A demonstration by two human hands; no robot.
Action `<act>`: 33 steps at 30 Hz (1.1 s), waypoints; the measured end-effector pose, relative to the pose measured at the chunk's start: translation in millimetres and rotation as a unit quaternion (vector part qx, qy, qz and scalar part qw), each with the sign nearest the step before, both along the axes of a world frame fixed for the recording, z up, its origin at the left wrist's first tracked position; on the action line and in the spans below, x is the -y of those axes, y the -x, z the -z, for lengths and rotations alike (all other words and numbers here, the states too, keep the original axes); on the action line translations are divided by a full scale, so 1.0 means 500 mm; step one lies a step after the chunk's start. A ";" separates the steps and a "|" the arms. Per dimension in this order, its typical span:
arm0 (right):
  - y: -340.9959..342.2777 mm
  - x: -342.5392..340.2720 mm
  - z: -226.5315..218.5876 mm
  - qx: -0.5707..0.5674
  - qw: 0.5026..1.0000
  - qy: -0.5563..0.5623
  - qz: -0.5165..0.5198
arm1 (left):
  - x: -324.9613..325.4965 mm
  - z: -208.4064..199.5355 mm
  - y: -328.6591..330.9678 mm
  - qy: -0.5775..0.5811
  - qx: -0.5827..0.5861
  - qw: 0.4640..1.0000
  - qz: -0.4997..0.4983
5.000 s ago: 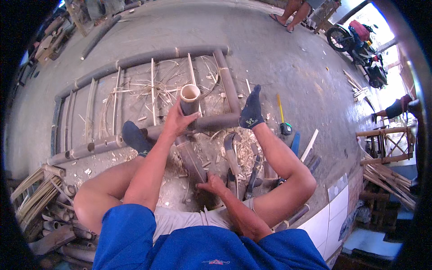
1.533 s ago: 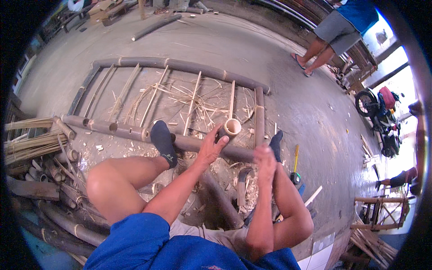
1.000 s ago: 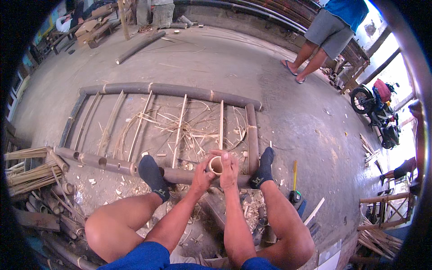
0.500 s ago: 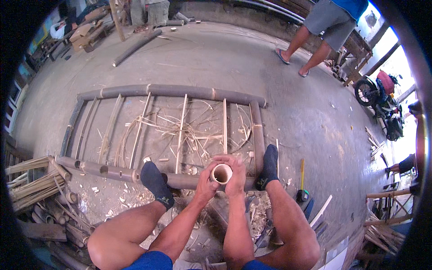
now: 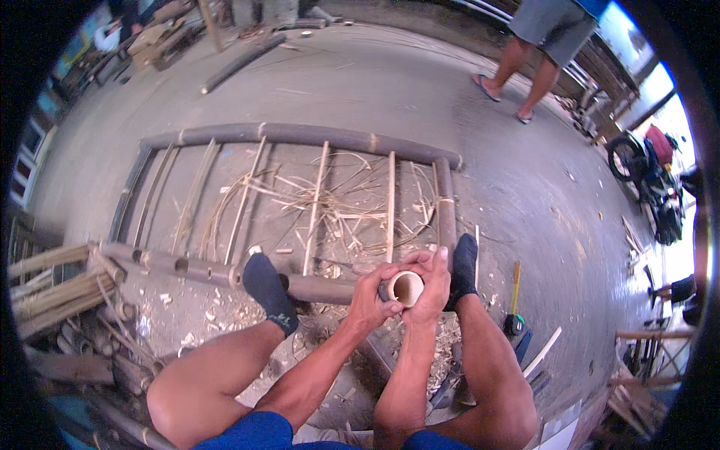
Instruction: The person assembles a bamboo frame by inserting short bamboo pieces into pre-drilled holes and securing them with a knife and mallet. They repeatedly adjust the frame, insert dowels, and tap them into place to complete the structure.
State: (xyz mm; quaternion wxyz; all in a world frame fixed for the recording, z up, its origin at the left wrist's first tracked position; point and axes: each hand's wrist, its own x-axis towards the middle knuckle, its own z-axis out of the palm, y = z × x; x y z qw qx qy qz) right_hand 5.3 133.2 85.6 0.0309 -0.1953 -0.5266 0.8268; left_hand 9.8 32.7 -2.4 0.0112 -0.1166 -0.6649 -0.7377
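Note:
Between my knees my left hand (image 5: 369,301) and my right hand (image 5: 430,292) wrap around a short bamboo tube (image 5: 407,288). Its pale, round, hollow end faces up toward me; a patch of dark outer skin shows on its left side, and my palms hide the rest. Just beyond lies a dark bamboo frame (image 5: 300,133) with thin pale slats across it. The near pole (image 5: 319,289) of that frame has cut holes along it, and my socked feet (image 5: 268,292) rest at it.
Shavings (image 5: 446,349) and loose strips (image 5: 330,214) litter the floor. A tape measure (image 5: 514,324) lies right of my right foot. Bundled sticks (image 5: 56,292) are at the left. Another person's legs (image 5: 534,71) stand at the far right, near a motorbike (image 5: 649,172).
Both hands have moved a little right with the bamboo tube, and its open end has tilted slightly. The view has shifted; the other person stays at the far right.

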 end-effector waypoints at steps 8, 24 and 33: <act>-0.037 -0.058 -0.195 -0.384 0.834 -0.384 0.101 | -0.005 -0.239 0.066 0.068 -0.309 0.947 -0.058; -0.285 -0.101 -0.361 -0.288 0.943 -0.034 0.166 | 0.470 -0.612 -0.235 0.459 -0.208 0.742 -0.442; -0.397 -0.183 -0.302 -0.218 0.946 -0.211 0.111 | 0.731 -0.394 -0.554 0.442 0.232 0.701 -0.509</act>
